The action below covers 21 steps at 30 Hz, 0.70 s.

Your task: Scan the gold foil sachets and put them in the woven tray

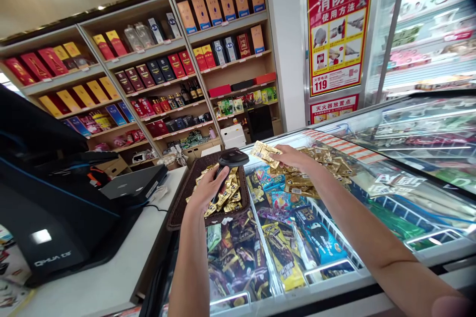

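My left hand (208, 189) is wrapped round the handle of a black barcode scanner (233, 157), whose head points right. Beneath it, a brown woven basket (178, 215) holds many small gold packets (234, 189). In my right hand (290, 156) is a gold snack packet (265, 152), pinched at its right end and raised above the freezer glass, just right of the scanner's head. Under my right forearm lies a loose pile of similar gold packets (336, 163) on the glass.
Below me a glass-topped freezer (273, 302) holds colourful ice cream packs (284, 257). To the left are a white counter (122, 277), a black cash register (63, 218) and a dark flat box (134, 183). Shelves of boxed goods (159, 74) line the back wall, beside a red sign (339, 34).
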Tool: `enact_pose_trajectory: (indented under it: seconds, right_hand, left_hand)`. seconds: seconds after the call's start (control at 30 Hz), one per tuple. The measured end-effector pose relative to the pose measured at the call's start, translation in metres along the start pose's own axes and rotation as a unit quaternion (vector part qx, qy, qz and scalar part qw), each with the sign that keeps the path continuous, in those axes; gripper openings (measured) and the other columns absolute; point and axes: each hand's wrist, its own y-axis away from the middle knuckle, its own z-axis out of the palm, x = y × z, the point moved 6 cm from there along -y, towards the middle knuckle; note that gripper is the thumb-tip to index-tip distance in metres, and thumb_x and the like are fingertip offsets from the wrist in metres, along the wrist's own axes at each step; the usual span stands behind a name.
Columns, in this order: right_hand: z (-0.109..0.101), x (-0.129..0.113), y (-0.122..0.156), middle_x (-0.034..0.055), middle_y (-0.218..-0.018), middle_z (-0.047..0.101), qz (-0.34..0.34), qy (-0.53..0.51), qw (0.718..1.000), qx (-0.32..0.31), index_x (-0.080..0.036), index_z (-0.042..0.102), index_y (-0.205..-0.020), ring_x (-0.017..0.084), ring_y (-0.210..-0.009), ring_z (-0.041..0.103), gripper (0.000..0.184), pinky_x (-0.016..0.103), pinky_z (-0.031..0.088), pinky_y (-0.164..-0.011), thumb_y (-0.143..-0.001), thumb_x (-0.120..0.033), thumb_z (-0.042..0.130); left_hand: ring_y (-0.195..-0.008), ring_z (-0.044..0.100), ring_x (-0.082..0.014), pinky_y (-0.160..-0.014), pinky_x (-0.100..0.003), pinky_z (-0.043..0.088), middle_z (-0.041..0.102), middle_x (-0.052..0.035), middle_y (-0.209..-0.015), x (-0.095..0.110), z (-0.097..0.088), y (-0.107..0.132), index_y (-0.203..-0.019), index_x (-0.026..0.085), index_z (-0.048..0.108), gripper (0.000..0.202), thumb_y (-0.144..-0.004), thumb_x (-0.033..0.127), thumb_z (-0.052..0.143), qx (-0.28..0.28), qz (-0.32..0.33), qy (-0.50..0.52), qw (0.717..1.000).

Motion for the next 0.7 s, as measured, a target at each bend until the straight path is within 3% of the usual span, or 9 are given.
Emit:
enact_pose_trajectory:
  seconds: [0.27,0.43,0.57,0.7]
  right_hand:
    - [-0.001,-0.003,0.001,0.0052,-0.082,0.065,0.015,-0.03,0.999,0.011,-0.019,0.064,-0.102,0.015,-0.062,0.055,0.036,0.028,0.04,-0.06,-0.079,-0.045,0.072]
    - [0.001,0.004,-0.004,0.0035,-0.077,0.062,0.005,-0.013,1.0,0.002,-0.019,0.06,-0.095,0.014,-0.06,0.054,0.025,0.025,0.038,-0.054,-0.083,-0.041,0.066]
    - [0.005,0.008,-0.004,0.0044,-0.082,0.065,0.019,0.054,0.998,0.01,-0.02,0.062,-0.099,0.015,-0.061,0.057,0.027,0.026,0.041,-0.056,-0.082,-0.04,0.067]
    - [0.023,0.012,-0.001,0.006,-0.084,0.067,0.029,0.096,0.995,-0.01,-0.021,0.064,-0.104,0.017,-0.065,0.061,0.031,0.027,0.045,-0.058,-0.084,-0.044,0.065]
  left_hand:
    - [-0.051,0.04,-0.0071,-0.051,-0.022,0.031,0.043,0.0053,-0.068,-0.008,0.003,-0.005,-0.076,0.02,0.047,0.047,-0.08,0.065,0.059,0.005,-0.002,0.024,1.0]
    - [-0.052,0.042,-0.0075,-0.051,-0.022,0.032,0.047,0.0034,-0.072,-0.01,-0.001,-0.005,-0.077,0.019,0.049,0.049,-0.08,0.067,0.057,0.002,-0.013,0.005,1.0]
    - [-0.051,0.044,-0.0094,-0.048,-0.023,0.03,0.043,0.0043,-0.063,-0.013,-0.018,0.001,-0.075,0.02,0.049,0.049,-0.078,0.068,0.058,0.018,-0.036,-0.037,0.998]
    - [-0.05,0.046,-0.0112,-0.046,-0.023,0.028,0.045,0.0038,-0.057,-0.021,-0.049,0.01,-0.073,0.021,0.048,0.05,-0.077,0.069,0.059,0.102,-0.049,-0.077,0.991]
